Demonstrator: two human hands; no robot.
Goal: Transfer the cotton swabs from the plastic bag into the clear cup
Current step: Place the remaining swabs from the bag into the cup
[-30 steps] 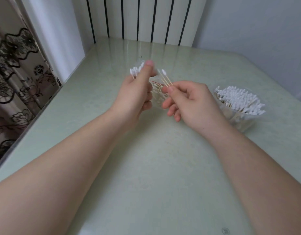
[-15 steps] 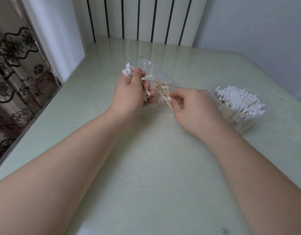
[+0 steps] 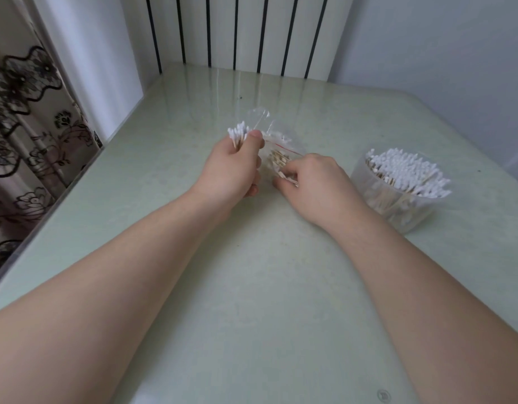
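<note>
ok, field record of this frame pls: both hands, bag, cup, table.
left hand: grips swab bundle, white tips up
right hand: pinches a few bag swabs at the bag
plastic bag: clear, crumpled, between both hands, sticks visible inside
clear cup: upright, right of the hands, packed with cup swabs
table: pale green, cup stands on it
task state: bag not yet empty

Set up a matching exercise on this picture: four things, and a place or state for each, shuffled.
1. left hand
2. right hand
3. cup
4. plastic bag

a. stands far right, full of cotton swabs
b. grips a bunch, white tips up
c. clear, between the hands
d. pinches a few swabs at the bag

Pairs: 1-b, 2-d, 3-a, 4-c.
</note>
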